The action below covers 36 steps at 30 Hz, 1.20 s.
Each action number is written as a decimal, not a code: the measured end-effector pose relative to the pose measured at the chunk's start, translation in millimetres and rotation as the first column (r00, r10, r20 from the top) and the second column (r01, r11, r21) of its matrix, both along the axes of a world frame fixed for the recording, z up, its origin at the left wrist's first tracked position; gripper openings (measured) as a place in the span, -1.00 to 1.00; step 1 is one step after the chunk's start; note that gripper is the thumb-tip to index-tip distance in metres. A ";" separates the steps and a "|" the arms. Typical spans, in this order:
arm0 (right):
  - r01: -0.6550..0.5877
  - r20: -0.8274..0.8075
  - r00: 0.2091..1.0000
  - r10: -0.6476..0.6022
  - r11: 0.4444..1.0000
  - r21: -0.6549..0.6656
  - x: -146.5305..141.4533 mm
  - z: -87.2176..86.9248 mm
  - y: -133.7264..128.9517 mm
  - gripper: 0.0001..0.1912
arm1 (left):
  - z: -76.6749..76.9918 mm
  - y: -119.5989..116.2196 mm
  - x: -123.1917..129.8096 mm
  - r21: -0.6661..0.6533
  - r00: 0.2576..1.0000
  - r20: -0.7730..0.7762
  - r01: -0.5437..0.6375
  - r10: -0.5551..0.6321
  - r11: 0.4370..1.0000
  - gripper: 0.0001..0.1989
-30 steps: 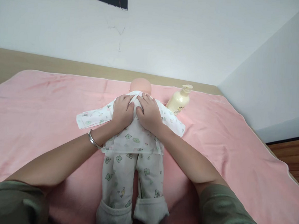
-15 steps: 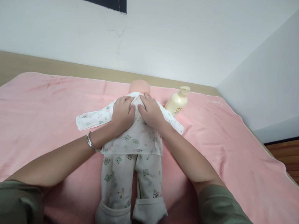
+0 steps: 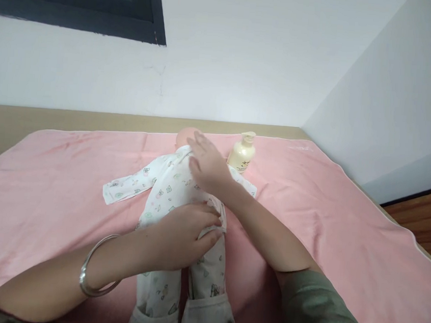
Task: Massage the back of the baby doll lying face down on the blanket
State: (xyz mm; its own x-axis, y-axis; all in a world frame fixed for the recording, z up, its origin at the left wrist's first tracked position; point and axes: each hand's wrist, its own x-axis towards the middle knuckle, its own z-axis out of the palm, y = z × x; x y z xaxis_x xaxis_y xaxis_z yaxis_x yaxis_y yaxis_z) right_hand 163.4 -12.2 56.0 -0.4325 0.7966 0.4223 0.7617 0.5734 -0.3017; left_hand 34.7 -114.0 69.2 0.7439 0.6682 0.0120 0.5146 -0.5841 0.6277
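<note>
A baby doll (image 3: 187,136) lies face down, dressed in a white printed long-sleeved top (image 3: 169,183) and matching trousers (image 3: 207,274) with turned-up cuffs. My left hand (image 3: 186,233) is over the lower hem of the top, fingers stretched to the right near its right edge; whether it touches the cloth I cannot tell. By the doll's right shoulder and neck, my right hand (image 3: 210,163) is raised with its fingers extended, slightly blurred. Neither hand shows anything held. A silver bangle (image 3: 99,266) hangs on my left wrist.
A cream pump bottle (image 3: 242,152) stands beyond the doll's right sleeve. Under everything spreads a pink blanket (image 3: 308,207) on a wooden-edged surface (image 3: 56,118). Behind are a white wall (image 3: 226,59) and a dark window frame (image 3: 144,14).
My left hand has left the doll's upper back and come down to the top's hem. My right hand has lifted slightly near the shoulder. The view has tilted up a little.
</note>
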 end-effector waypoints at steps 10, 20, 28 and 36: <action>-0.001 0.017 1.000 0.001 1.000 0.015 -18.9 -23.0 -4.2 -0.45 | 34.3 -2.9 -42.0 -0.026 0.961 -0.140 -0.243 0.238 0.970 -0.61; -0.004 0.024 1.000 0.002 0.996 0.088 -23.8 -21.5 -20.9 -0.47 | 42.8 19.3 -71.1 0.150 0.838 -0.130 -0.511 0.529 0.846 -0.56; 0.003 0.067 0.998 -0.007 0.998 0.057 -26.8 -27.5 -33.5 -0.53 | 56.6 35.0 -78.7 0.274 0.773 -0.073 -0.592 0.630 0.758 -0.54; 0.117 0.012 0.993 -0.118 0.992 0.045 -15.0 -9.7 -18.5 -0.47 | 42.7 47.8 -56.7 0.229 0.800 -0.278 -0.483 0.532 0.846 -0.56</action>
State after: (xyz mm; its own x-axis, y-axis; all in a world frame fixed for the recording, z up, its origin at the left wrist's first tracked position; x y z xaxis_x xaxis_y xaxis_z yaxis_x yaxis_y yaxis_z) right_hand 148.4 -30.7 46.3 -0.3434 0.8228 0.4528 0.8287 0.4923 -0.2662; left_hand -22.0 -66.2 111.8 0.2769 0.9599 -0.0428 0.9173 -0.2508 0.3091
